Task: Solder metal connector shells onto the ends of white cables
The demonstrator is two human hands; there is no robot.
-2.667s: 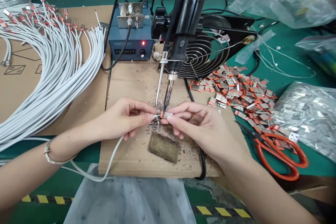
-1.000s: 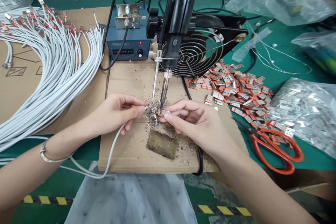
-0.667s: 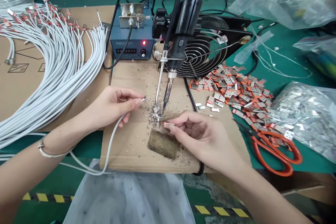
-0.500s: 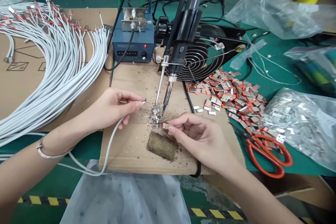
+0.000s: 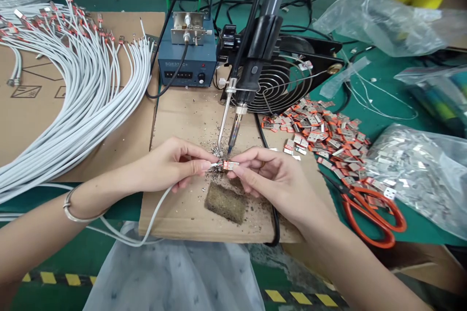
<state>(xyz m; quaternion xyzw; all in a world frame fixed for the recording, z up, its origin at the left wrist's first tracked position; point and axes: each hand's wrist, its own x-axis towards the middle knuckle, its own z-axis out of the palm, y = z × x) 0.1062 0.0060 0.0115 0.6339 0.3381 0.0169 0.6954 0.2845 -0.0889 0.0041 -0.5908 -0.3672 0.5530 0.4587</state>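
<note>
Right hand [image 5: 272, 172] pinching a connector [image 5: 230, 165] just above the sponge's [image 5: 226, 202] far edge, cardboard [image 5: 175, 214] open leftward.

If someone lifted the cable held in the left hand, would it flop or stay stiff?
The cable would probably flop, since it droops in a loose curve below the left hand. It likely has some spring: the bend shows no kinks.
</note>
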